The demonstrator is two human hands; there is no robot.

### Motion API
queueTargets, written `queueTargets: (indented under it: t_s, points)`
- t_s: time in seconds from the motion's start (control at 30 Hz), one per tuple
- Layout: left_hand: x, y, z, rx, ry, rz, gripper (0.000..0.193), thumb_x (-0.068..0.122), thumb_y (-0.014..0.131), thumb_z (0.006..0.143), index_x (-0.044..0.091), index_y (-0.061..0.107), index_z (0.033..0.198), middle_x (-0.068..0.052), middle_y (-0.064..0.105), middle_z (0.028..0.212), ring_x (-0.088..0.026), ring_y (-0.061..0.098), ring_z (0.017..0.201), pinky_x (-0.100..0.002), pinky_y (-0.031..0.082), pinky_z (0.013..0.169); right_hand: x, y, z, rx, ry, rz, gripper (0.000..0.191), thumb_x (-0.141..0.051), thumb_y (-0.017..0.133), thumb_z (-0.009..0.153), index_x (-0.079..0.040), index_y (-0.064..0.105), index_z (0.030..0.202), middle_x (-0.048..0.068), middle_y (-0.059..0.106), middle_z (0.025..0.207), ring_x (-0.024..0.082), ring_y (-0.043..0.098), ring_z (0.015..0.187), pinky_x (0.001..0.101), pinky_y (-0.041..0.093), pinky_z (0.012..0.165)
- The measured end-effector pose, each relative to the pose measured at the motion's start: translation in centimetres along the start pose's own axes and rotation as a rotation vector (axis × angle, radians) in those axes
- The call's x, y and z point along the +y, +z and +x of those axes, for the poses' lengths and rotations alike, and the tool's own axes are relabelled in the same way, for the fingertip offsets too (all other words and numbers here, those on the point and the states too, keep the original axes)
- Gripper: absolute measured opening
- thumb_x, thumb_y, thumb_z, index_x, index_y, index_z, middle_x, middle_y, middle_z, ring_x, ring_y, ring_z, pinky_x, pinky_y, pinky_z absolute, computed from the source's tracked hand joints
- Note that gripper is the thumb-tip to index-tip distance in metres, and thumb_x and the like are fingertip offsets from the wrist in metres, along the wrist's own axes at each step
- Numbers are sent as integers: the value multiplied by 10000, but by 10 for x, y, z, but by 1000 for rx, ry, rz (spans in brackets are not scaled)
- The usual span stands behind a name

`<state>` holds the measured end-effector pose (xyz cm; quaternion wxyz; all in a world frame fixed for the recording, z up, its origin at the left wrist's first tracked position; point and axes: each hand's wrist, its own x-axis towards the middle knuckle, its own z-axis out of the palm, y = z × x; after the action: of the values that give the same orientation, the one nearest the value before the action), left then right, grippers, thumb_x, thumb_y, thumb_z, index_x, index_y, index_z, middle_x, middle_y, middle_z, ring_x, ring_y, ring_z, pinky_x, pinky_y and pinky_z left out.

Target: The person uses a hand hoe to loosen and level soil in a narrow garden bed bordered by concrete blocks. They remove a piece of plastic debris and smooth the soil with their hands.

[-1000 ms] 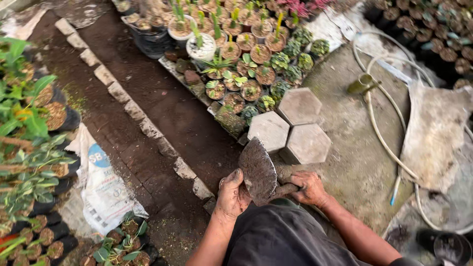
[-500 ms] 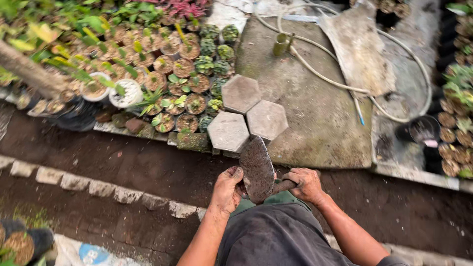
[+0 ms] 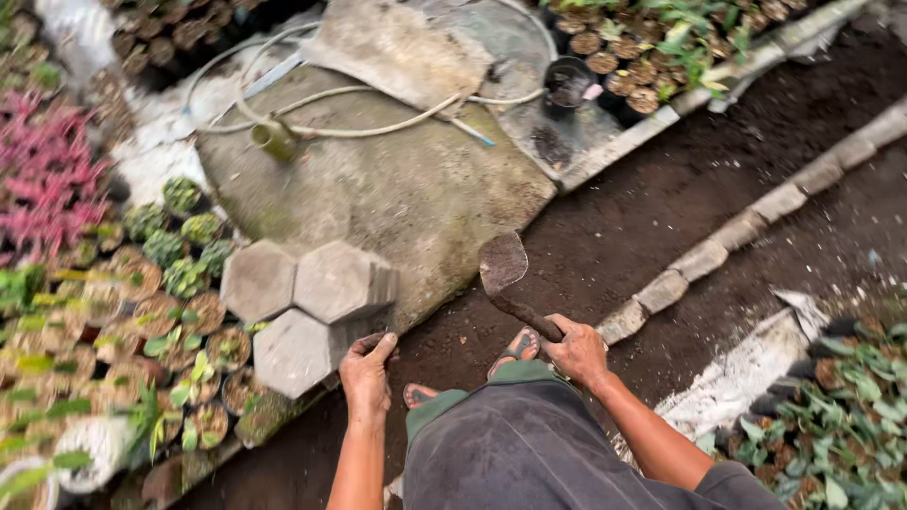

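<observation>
My right hand [image 3: 578,351] grips the handle of a small soil-caked hoe [image 3: 505,274], its blade lifted over the dark soil path [image 3: 661,198]. My left hand [image 3: 367,373] is off the tool, fingers curled at the edge of the hexagonal paving stones [image 3: 307,307], touching or nearly touching the lowest one. My sandalled feet [image 3: 515,349] stand on the soil below the blade. My grey trousers fill the bottom centre.
Small potted succulents [image 3: 179,283] crowd the left. A concrete slab [image 3: 406,179] carries a coiled hose [image 3: 359,118] and a green nozzle [image 3: 274,140]. A line of edging stones [image 3: 718,250] crosses the path at right. More potted plants [image 3: 831,425] sit at bottom right.
The view has swung round. My left hand has let go of the hoe and moved to the hexagonal stones. Only my right hand holds the hoe now.
</observation>
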<state>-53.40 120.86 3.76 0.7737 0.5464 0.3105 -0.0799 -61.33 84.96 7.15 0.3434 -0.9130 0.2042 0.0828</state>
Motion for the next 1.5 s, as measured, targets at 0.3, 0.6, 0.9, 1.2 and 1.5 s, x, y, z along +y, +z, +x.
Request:
queueTargets:
  t_s: [0.3, 0.6, 0.9, 1.2, 1.5]
  points:
    - [-26, 144, 30, -130, 365, 1211, 294, 215, 790, 908, 0, 787, 1108, -160, 789, 964, -222, 725, 839, -372, 553, 770, 145, -91, -31, 79, 414, -10, 434, -330, 723, 742, -279, 720, 1173, 173, 743, 928, 407, 712, 909, 509, 562, 804]
    - [-32, 270, 45, -475, 348, 1167, 308, 220, 761, 880, 8, 775, 1103, -130, 796, 994, -219, 743, 905, -354, 562, 831, 173, -86, -20, 220, 716, 255, 459, -346, 710, 777, -230, 710, 1221, 152, 778, 948, 339, 759, 896, 466, 579, 810]
    - [-63, 428, 70, -812, 331, 1018, 263, 175, 733, 881, 14, 767, 1086, -117, 802, 1011, -184, 736, 923, -315, 561, 855, 192, -111, 3, 441, 937, 307, 476, -348, 746, 786, -199, 716, 1237, 169, 774, 937, 350, 749, 888, 453, 569, 790]
    - [-119, 576, 96, -901, 394, 1092, 242, 132, 741, 874, 18, 773, 1085, -132, 797, 992, -187, 729, 917, -322, 570, 851, 275, -180, 68, 593, 1007, 416, 498, -341, 757, 778, -157, 710, 1238, 144, 763, 851, 318, 756, 807, 435, 571, 765]
    - [-159, 767, 34, -785, 328, 1163, 239, 171, 749, 934, -20, 763, 1077, -132, 788, 951, -211, 738, 882, -336, 567, 834, 413, -289, 115, 535, 1013, 390, 500, -376, 758, 807, -139, 711, 1244, 161, 758, 866, 351, 736, 830, 440, 558, 786]
